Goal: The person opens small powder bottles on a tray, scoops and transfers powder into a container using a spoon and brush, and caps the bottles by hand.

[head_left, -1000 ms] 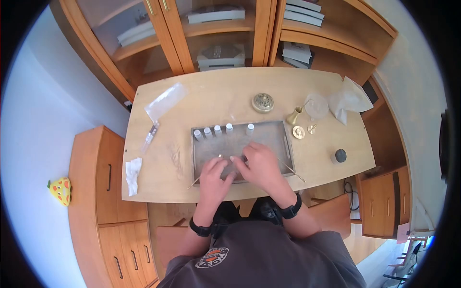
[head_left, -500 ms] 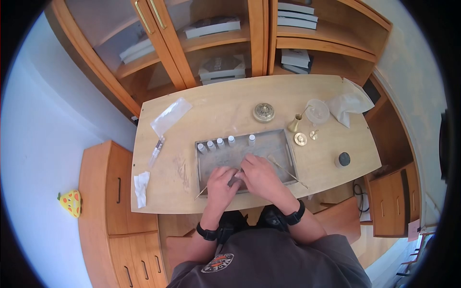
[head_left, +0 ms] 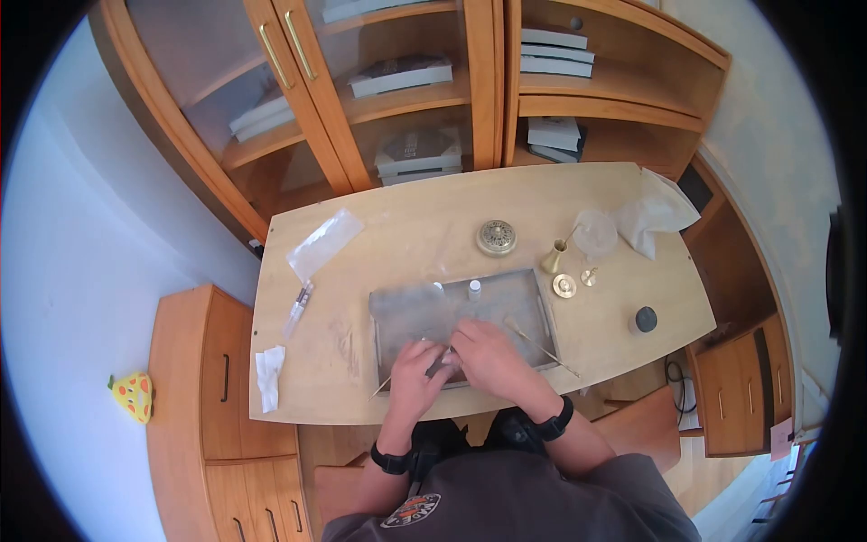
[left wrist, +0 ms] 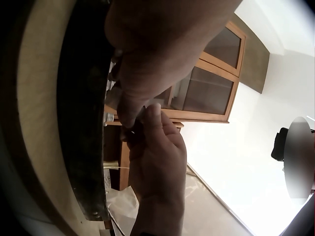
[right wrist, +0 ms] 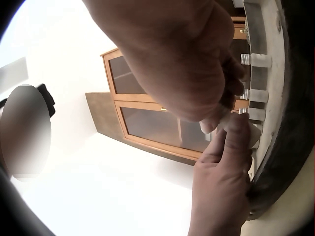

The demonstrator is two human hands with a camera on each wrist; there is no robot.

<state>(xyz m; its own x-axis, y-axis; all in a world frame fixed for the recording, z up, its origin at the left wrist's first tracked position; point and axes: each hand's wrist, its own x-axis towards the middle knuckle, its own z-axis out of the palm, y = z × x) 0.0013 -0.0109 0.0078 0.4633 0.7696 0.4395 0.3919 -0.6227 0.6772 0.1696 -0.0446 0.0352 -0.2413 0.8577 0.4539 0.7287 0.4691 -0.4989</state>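
Note:
My left hand (head_left: pixel 417 375) and right hand (head_left: pixel 486 352) meet fingertip to fingertip over the near part of a grey tray (head_left: pixel 510 312). Between thumbs and fingers they pinch a small pale, whitish thing (right wrist: pixel 224 121); most of it is hidden, and I cannot tell its kind. Behind the hands stand small white bottles, one of them (head_left: pixel 475 290) apart from the rest. Ridged necks show on the bottles (right wrist: pixel 256 60) in the right wrist view. In the head view, a blurred patch covers the left-hand bottles.
A thin gold stick (head_left: pixel 546 350) leans over the tray's right edge. Right of the tray stand a small brass vase (head_left: pixel 554 260), a brass disc (head_left: pixel 564 285) and a dark-lidded jar (head_left: pixel 645 320). Behind it sits a pierced brass burner (head_left: pixel 497 237). Left lie a clear sleeve (head_left: pixel 325 244) and white tissue (head_left: pixel 269 378).
The two hands have drawn together until their fingertips meet, and stay nearly still over the last half second. The head view has shifted, so the table sits lower in it.

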